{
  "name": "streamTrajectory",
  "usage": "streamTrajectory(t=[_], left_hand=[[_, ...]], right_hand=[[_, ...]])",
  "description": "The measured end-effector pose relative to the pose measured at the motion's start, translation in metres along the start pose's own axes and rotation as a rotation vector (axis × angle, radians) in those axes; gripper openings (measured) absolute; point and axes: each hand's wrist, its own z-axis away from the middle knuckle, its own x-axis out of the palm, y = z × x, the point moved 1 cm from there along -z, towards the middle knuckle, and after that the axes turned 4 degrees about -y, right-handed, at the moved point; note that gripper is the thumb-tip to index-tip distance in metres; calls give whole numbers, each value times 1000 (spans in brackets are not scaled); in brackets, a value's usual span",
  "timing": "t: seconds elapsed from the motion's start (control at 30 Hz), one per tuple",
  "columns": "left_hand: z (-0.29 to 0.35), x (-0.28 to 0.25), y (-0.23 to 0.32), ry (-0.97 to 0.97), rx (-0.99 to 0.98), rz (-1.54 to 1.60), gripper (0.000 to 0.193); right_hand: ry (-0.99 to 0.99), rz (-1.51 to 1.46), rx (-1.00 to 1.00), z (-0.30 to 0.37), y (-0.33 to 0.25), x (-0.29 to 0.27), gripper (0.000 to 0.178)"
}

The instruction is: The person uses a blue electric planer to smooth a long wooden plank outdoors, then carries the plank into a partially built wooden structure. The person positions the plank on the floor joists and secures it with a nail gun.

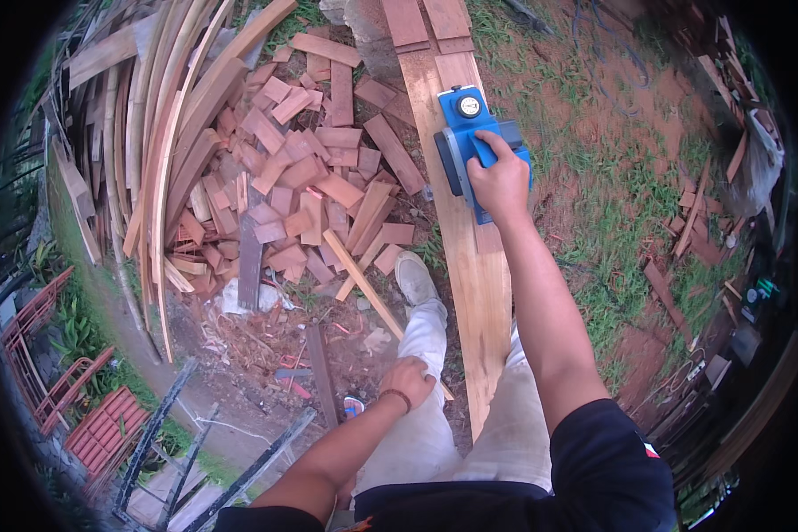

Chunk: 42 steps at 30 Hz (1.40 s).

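My right hand point(502, 180) is wrapped round the handle of a blue electric hand planer point(463, 140) with a round dial knob at its front. The planer sits at the far part of a long, pale wooden plank point(470, 293) that runs away from me between my legs. Just under its rear lies a reddish wooden piece point(490, 238) on the plank. My left hand point(408, 383) rests on my left knee, its fingers curled in with nothing seen in them. A narrow wooden strip point(363, 282) slants past that knee, partly hidden by my leg.
Left of the plank lies a heap of small reddish wood pieces point(284, 168). Long boards point(164, 160) lean beyond it. More flat pieces point(405, 22) lie on the plank's far end. Grass and soil point(594, 213) stretch to the right. A dark metal frame point(164, 434) stands at lower left.
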Motion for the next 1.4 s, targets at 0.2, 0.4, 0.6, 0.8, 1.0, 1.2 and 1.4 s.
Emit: streamTrajectory(t=[0.2,0.4,0.6,0.8,1.0,1.2,1.4], left_hand=[[0,4,-9,15,-24,48,38],[-42,7,3,48,-115,-54,52],[-187,-31,126,748,-37,285,81],[-227,-82,214,859,-333,368,91],[-158,-95,164,470,123,830,69],[-73,-62,103,319,277,939,57],[-25,-29,77,123,207,833,82]], right_hand=[[-9,29,14,-62,-37,-9,39],[30,-127,57,1,-5,-77,45],[104,-271,230,102,60,-179,39],[86,-87,407,165,134,-241,39],[-35,-77,459,194,162,-254,39],[-111,-364,407,196,122,-242,38],[-109,-790,455,172,95,-217,46]])
